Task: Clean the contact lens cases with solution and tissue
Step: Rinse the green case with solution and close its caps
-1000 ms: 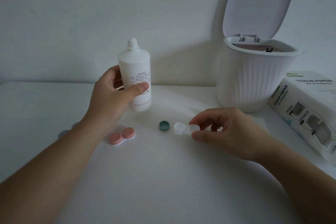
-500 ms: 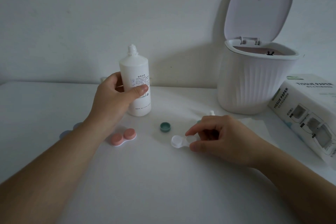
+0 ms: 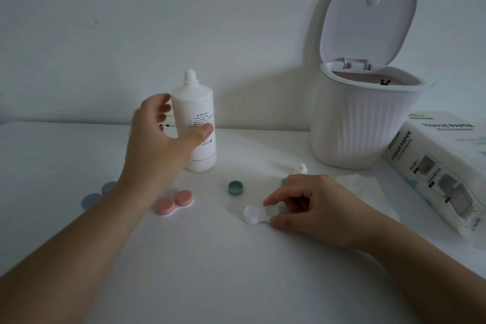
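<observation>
The white solution bottle [image 3: 197, 123] stands upright on the table, uncapped. My left hand [image 3: 160, 139] is spread just in front of it, fingers apart, thumb close to the label, holding nothing. My right hand [image 3: 310, 208] pinches the right well of an uncapped white lens case [image 3: 253, 214] lying on the table. A green cap [image 3: 235, 187] lies loose behind that case. A case with pink caps [image 3: 175, 202] lies below my left wrist. A tissue sheet [image 3: 357, 184] lies flat beyond my right hand.
A white ribbed bin [image 3: 363, 123] with its lid raised stands at the back right. A tissue paper box [image 3: 436, 166] lies at the right edge. Two bluish caps [image 3: 97, 194] lie at the left. A small white bottle cap [image 3: 301, 168] sits behind my right hand.
The bottle came down onto the table and my left hand let go of it, fingers spreading. My right hand brought the white case nearer and lower on the table.
</observation>
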The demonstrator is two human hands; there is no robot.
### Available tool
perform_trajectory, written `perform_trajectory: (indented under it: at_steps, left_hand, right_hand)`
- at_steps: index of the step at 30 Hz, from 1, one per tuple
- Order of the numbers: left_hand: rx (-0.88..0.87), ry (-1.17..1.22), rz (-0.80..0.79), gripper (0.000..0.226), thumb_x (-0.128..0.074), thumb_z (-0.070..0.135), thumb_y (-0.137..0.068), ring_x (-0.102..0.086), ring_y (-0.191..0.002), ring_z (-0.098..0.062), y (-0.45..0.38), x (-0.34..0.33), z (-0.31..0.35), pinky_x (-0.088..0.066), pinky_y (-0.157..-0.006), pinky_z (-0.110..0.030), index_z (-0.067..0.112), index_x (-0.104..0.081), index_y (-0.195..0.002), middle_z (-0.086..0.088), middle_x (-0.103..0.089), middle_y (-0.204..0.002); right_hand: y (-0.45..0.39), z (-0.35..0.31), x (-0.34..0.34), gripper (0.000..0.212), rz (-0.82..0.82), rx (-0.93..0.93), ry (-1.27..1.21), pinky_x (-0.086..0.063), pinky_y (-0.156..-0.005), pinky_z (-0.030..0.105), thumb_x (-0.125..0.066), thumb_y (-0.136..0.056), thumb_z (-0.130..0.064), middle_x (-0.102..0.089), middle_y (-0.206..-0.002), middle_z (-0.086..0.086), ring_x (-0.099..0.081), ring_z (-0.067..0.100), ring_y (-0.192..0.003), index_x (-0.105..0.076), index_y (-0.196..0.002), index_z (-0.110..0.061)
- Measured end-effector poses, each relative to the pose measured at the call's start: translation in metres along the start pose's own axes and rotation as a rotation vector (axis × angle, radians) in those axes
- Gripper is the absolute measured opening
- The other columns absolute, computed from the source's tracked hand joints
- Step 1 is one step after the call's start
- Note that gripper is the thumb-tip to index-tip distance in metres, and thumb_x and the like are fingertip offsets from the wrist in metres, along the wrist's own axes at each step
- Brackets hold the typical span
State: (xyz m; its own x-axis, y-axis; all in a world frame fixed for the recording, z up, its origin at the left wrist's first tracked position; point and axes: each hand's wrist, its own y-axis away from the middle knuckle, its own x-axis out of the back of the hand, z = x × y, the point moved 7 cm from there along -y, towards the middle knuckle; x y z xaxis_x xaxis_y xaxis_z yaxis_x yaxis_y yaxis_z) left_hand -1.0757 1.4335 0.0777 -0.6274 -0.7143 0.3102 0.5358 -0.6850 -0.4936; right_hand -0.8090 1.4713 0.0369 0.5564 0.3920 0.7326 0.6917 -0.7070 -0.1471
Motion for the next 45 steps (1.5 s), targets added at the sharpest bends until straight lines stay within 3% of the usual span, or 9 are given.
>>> perform_trajectory:
  at_steps: [3, 5, 8, 12, 16, 23, 33, 40, 45]
  left_hand:
    - [-0.248, -0.034, 0.141, 0.053, -0.078, 0.05, -0.074, -0.053, -0.094, -0.01, 0.011, 0.014, 0.029, -0.042, -0.082, -0.015, 0.034, -0.053, -0.117, 0.01, -0.052, -0.108]
    - [-0.344, 0.019, 0.072, 0.035, -0.075, 0.044, -0.079, -0.054, -0.082, -0.007, 0.022, 0.01, 0.044, -0.042, -0.075, -0.01, 0.035, -0.056, -0.107, 0.011, -0.055, -0.092]
    - [-0.407, 0.105, -0.198, 0.022, -0.072, 0.039, -0.082, -0.058, -0.073, -0.013, 0.04, -0.012, 0.058, -0.045, -0.064, -0.01, 0.025, -0.067, -0.096, 0.008, -0.061, -0.079]
    - [-0.437, 0.031, -0.619, 0.019, -0.079, 0.042, -0.077, -0.059, -0.064, -0.018, 0.057, -0.046, 0.059, -0.049, -0.061, -0.025, 0.026, -0.074, -0.085, 0.009, -0.066, -0.073]
    - [-0.415, -0.191, -0.835, 0.036, -0.072, 0.066, -0.068, -0.055, -0.07, -0.014, 0.064, -0.062, 0.043, -0.044, -0.061, -0.025, 0.039, -0.074, -0.09, 0.018, -0.064, -0.085]
    - [-0.403, -0.332, -0.933, 0.05, -0.069, 0.071, -0.062, -0.055, -0.082, 0.01, 0.069, -0.069, 0.034, -0.037, -0.064, -0.009, 0.042, -0.073, -0.102, 0.03, -0.061, -0.094]
    - [-0.378, -0.35, -0.966, 0.033, -0.078, 0.059, -0.07, -0.06, -0.088, 0.006, 0.072, -0.074, 0.032, -0.04, -0.067, -0.008, 0.04, -0.075, -0.097, 0.03, -0.063, -0.094]
    - [-0.373, -0.353, -0.975, 0.025, -0.073, 0.06, -0.072, -0.059, -0.085, 0.005, 0.072, -0.074, 0.033, -0.04, -0.065, -0.008, 0.043, -0.073, -0.09, 0.029, -0.063, -0.092]
    - [-0.377, -0.356, -0.986, 0.023, -0.073, 0.058, -0.073, -0.058, -0.082, 0.007, 0.072, -0.075, 0.034, -0.037, -0.062, -0.007, 0.042, -0.073, -0.09, 0.029, -0.063, -0.091]
  right_hand:
    - [0.0, 0.0, 0.0, 0.018, 0.007, 0.003, 0.019, -0.04, -0.061, 0.013, -0.083, -0.076, -0.032, -0.056, -0.073, -0.019, -0.052, 0.001, -0.063, -0.076, -0.091, -0.039]
    - [0.0, 0.0, -0.001, 0.019, 0.002, 0.001, 0.029, -0.04, -0.061, 0.014, -0.083, -0.075, -0.035, -0.057, -0.075, -0.019, -0.053, 0.002, -0.064, -0.076, -0.092, -0.039]
    - [0.0, 0.002, 0.001, 0.025, -0.008, -0.027, -0.003, -0.041, -0.062, 0.013, -0.084, -0.074, -0.038, -0.058, -0.075, -0.018, -0.053, 0.002, -0.064, -0.076, -0.097, -0.04]
    - [-0.001, 0.008, 0.019, 0.02, 0.093, -0.048, -0.033, -0.041, -0.06, 0.011, -0.083, -0.075, -0.037, -0.063, -0.075, -0.018, -0.05, -0.001, -0.059, -0.075, -0.093, -0.04]
    - [-0.004, 0.022, 0.03, 0.021, 0.245, -0.135, 0.044, -0.041, -0.056, 0.009, -0.079, -0.078, -0.04, -0.061, -0.068, -0.02, -0.05, -0.002, -0.053, -0.067, -0.093, -0.048]
    - [-0.012, 0.031, 0.023, 0.048, 0.272, -0.231, 0.209, -0.045, -0.058, 0.023, -0.069, -0.068, -0.062, -0.063, -0.074, -0.021, -0.058, -0.002, -0.066, -0.068, -0.111, -0.041]
    - [-0.014, 0.026, 0.023, 0.014, 0.257, -0.236, 0.292, -0.037, -0.052, 0.019, -0.073, -0.076, -0.053, -0.059, -0.062, -0.012, -0.054, 0.001, -0.057, -0.066, -0.078, -0.041]
    - [-0.006, 0.009, 0.022, 0.008, 0.257, -0.083, -0.089, -0.042, -0.053, 0.01, -0.079, -0.076, -0.034, -0.064, -0.067, -0.013, -0.051, -0.002, -0.053, -0.073, -0.082, -0.035]
    - [-0.003, -0.003, 0.022, 0.017, 0.216, -0.041, -0.218, -0.057, -0.067, 0.035, -0.081, -0.076, -0.012, -0.073, -0.078, -0.001, -0.064, 0.012, -0.064, -0.068, -0.082, -0.021]
